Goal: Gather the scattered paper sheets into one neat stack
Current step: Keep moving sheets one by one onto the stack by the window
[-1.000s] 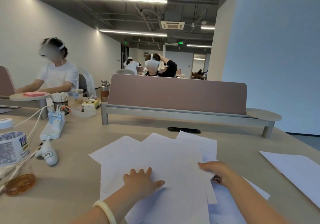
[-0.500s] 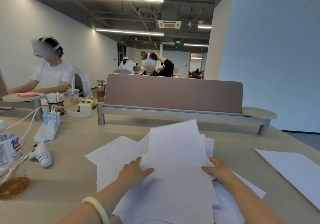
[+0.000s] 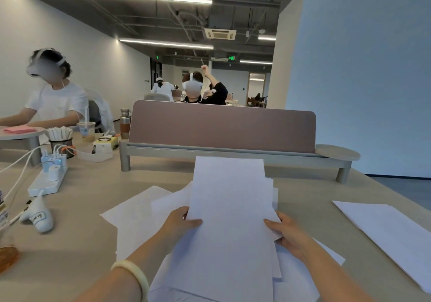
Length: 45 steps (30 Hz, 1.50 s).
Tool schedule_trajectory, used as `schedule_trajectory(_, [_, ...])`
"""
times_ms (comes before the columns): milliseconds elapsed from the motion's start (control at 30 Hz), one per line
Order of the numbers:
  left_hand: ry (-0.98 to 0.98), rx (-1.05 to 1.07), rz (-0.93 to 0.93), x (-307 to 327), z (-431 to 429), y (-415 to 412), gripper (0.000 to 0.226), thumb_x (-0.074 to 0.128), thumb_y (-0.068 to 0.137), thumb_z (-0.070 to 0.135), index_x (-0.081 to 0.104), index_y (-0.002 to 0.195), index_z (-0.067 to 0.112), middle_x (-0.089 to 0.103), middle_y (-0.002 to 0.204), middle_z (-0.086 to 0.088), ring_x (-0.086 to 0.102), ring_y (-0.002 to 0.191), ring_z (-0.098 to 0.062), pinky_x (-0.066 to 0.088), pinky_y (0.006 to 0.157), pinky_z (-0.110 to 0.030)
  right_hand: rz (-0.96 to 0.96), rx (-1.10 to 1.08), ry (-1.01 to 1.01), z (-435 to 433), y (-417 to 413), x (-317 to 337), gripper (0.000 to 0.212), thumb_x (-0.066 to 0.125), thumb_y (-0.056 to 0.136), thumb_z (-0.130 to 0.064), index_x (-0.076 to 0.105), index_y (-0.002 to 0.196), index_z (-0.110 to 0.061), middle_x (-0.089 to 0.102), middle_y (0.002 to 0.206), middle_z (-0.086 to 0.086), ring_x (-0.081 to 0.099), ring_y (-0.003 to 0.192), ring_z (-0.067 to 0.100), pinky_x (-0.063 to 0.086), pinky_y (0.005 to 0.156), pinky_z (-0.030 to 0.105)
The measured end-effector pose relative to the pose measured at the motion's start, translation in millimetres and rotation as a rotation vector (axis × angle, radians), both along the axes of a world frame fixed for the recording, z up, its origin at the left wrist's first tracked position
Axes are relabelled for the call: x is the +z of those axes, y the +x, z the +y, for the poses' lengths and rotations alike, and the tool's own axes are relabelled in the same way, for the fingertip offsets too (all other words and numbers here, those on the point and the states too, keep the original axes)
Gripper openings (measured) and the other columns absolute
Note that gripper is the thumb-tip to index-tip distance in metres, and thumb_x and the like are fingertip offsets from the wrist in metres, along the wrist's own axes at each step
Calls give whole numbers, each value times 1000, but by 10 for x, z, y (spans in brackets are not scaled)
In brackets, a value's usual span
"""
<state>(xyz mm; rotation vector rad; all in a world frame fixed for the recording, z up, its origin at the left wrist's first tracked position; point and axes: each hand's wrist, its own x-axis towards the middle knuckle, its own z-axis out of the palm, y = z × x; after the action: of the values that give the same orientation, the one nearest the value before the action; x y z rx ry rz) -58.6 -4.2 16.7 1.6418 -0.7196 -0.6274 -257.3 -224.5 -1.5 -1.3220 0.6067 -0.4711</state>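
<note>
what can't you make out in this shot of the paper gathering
Head view:
Fingers of the left hand and right hand: mostly behind the lifted sheets; only thumbs show.
Count of loose sheets beneath: covered by the lifted ones.
Separate sheet at right: cut off by the frame edge.

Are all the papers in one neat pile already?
No, the left hand and right hand hold some papers, but loose sheets lie fanned beside them and another sheet lies apart.
</note>
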Motion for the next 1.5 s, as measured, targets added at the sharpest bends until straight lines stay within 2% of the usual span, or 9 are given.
schedule_trajectory(267, [189, 138, -246, 3, 177, 307, 5, 63, 87, 14, 61, 91, 11, 62, 97, -10, 57, 85, -25, 44, 69, -30, 105, -2, -116, -73, -105, 137, 26, 55, 93, -10, 59, 118, -7, 69, 97, 10, 66, 83, 21, 54, 62, 27])
schedule_trajectory(433, [216, 63, -303, 105, 256, 382, 23, 64, 88, 23, 63, 110, 16, 53, 114, 1, 54, 109, -22, 42, 90, -29, 81, 81, -126, -168, -102, 452, 27, 57, 91, -11, 61, 117, -6, 73, 91, 6, 68, 81, 20, 56, 64, 28])
schedule_trajectory(567, [221, -60, -235, 202, 267, 293, 13, 64, 88, 23, 64, 101, 19, 68, 102, 1, 64, 88, -13, 49, 70, -18, 21, 86, -106, -140, -49, 705, 29, 54, 91, -6, 60, 119, -4, 71, 89, 8, 68, 69, 15, 56, 58, 23])
schedule_trajectory(633, [157, -22, -221, 216, 241, 268, 14, 66, 86, 20, 64, 99, 15, 69, 98, -2, 65, 85, -16, 51, 69, -20, -110, 36, -20, -111, -35, 811, 24, 49, 95, -18, 64, 110, -8, 73, 81, 4, 69, 63, 11, 55, 54, 20])
schedule_trajectory(767, [-114, 128, -61, 209, 170, 172, 25, 70, 82, 12, 59, 104, 18, 69, 99, -3, 67, 88, -23, 52, 67, -26, -304, 64, 147, 61, 13, 812, 54, 35, 86, -62, 62, 105, -18, 72, 89, 4, 69, 77, 19, 54, 69, 31])
schedule_trajectory(900, [-166, 183, -21, 194, 99, 67, 44, 68, 84, 9, 46, 116, 31, 67, 98, 1, 66, 85, -16, 52, 64, -25, -91, 192, 1, 397, 215, 485, 31, 49, 96, -27, 57, 124, -16, 67, 118, 7, 65, 106, 25, 53, 87, 38])
schedule_trajectory(1000, [-76, 214, -91, 199, 80, 28, 22, 68, 84, 10, 61, 104, 12, 68, 102, -10, 63, 77, -17, 49, 60, -21, -11, -39, -218, 463, 380, 478, 35, 55, 91, -5, 55, 126, -10, 67, 116, 11, 65, 102, 29, 52, 92, 44])
schedule_trajectory(1200, [-165, 258, -168, 472, 134, 108, 21, 69, 84, 17, 64, 102, 9, 71, 100, -8, 69, 90, -28, 56, 82, -45, -97, -79, -362, 525, 445, 934, 28, 57, 88, -7, 54, 110, -24, 66, 112, 2, 65, 100, 23, 52, 91, 43])
schedule_trajectory(1500, [-293, 234, -89, 399, 116, -118, 43, 71, 82, 13, 47, 116, 23, 61, 101, 9, 61, 86, -6, 48, 64, -19, -192, -197, -184, 784, 397, 669, 45, 77, 76, -22, 53, 114, -21, 67, 104, -2, 66, 90, 14, 52, 64, 22])
